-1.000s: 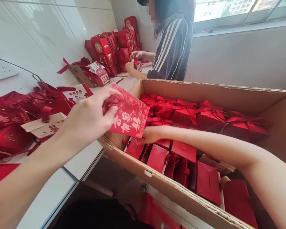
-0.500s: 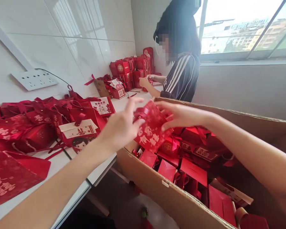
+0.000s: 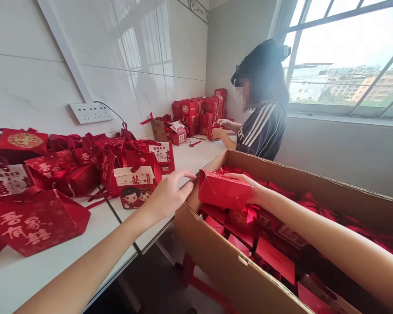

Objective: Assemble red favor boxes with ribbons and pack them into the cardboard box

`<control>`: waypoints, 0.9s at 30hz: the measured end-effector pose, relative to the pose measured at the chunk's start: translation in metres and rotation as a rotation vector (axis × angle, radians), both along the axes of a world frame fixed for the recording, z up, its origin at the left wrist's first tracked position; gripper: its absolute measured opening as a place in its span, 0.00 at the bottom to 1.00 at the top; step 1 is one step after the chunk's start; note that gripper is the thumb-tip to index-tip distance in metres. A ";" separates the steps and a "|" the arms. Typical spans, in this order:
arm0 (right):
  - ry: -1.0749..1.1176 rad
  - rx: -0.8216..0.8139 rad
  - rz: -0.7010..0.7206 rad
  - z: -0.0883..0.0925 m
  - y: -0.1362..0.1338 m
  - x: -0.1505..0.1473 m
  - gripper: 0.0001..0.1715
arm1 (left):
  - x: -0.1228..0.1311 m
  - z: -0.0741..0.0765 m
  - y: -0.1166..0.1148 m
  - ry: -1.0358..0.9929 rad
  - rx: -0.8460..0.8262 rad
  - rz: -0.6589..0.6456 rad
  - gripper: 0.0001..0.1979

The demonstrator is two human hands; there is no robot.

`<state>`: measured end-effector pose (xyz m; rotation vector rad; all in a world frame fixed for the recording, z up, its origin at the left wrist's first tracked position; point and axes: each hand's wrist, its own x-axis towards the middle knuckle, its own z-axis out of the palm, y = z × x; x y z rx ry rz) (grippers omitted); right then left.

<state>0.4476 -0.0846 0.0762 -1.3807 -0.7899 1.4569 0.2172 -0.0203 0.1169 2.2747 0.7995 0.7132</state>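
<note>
My right hand grips a red paper gift box, turned on its side above the near left corner of a large cardboard carton. Its fingertips are partly hidden behind the box. Just left of that gift box, my left hand hovers by the table's edge, empty, with thumb and fingers apart. Inside the carton lie several more red gift boxes with ribbons. A gift box printed with two cartoon faces stands on the white table beyond my left hand.
Several red gift boxes crowd the table's left side. Farther back, a person in a striped sleeve handles a red item near stacked red boxes. A power strip is on the tiled wall. The window is at the right.
The gift box has turned from its lettered side to a plain red side. My left hand has come off it and moved slightly left and down; my right hand keeps hold. The view has shifted.
</note>
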 end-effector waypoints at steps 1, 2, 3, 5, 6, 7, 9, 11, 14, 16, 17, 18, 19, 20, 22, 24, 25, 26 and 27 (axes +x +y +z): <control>0.021 -0.019 0.002 -0.001 -0.001 -0.002 0.15 | -0.002 -0.001 0.000 0.010 0.007 -0.001 0.11; 0.042 -0.017 -0.018 -0.002 -0.002 -0.003 0.14 | -0.003 -0.002 0.000 0.011 0.013 0.001 0.11; 0.032 0.029 -0.046 -0.003 -0.003 -0.003 0.13 | -0.004 -0.002 0.001 0.001 0.019 0.005 0.11; -0.147 0.272 -0.084 -0.004 -0.004 0.002 0.17 | -0.005 -0.004 0.005 -0.031 0.030 0.013 0.12; -0.271 0.408 -0.088 -0.005 -0.005 0.005 0.21 | -0.006 -0.004 0.007 -0.048 0.031 0.019 0.12; -0.402 0.521 -0.077 -0.007 -0.005 0.009 0.24 | -0.007 -0.005 0.009 -0.060 0.027 0.026 0.13; -0.662 0.613 0.020 -0.016 -0.006 0.014 0.24 | -0.008 -0.007 0.013 -0.065 0.011 0.033 0.13; -0.862 0.583 0.176 -0.035 -0.007 0.012 0.18 | -0.009 -0.009 0.013 -0.051 -0.008 0.030 0.14; -0.973 0.475 0.310 -0.074 -0.009 -0.003 0.13 | -0.009 -0.013 0.009 0.017 -0.034 -0.009 0.14; -0.984 0.422 0.240 -0.096 -0.009 -0.015 0.16 | -0.008 -0.018 0.004 0.088 -0.044 -0.053 0.13; -0.984 0.406 0.216 -0.102 -0.008 -0.019 0.18 | -0.007 -0.020 0.001 0.121 -0.034 -0.080 0.13; -0.977 0.410 0.213 -0.104 -0.007 -0.022 0.20 | -0.006 -0.024 -0.001 0.149 -0.010 -0.106 0.12; -0.961 0.437 0.232 -0.103 -0.005 -0.023 0.22 | -0.005 -0.027 -0.004 0.174 0.026 -0.131 0.12; -0.939 0.484 0.251 -0.098 -0.004 -0.024 0.24 | -0.003 -0.030 -0.006 0.195 0.067 -0.152 0.12; -0.900 0.582 0.283 -0.084 -0.001 -0.024 0.23 | 0.000 -0.035 -0.010 0.237 0.128 -0.174 0.14; -0.899 0.605 0.323 -0.068 0.000 -0.025 0.13 | 0.002 -0.037 -0.011 0.267 0.138 -0.178 0.15; -0.910 0.583 0.347 -0.061 0.001 -0.027 0.08 | 0.002 -0.037 -0.012 0.274 0.132 -0.175 0.15; -0.922 0.559 0.359 -0.054 0.002 -0.028 0.06 | 0.002 -0.037 -0.012 0.276 0.123 -0.171 0.15; -0.930 0.545 0.342 -0.047 0.002 -0.030 0.07 | 0.001 -0.037 -0.012 0.272 0.114 -0.166 0.14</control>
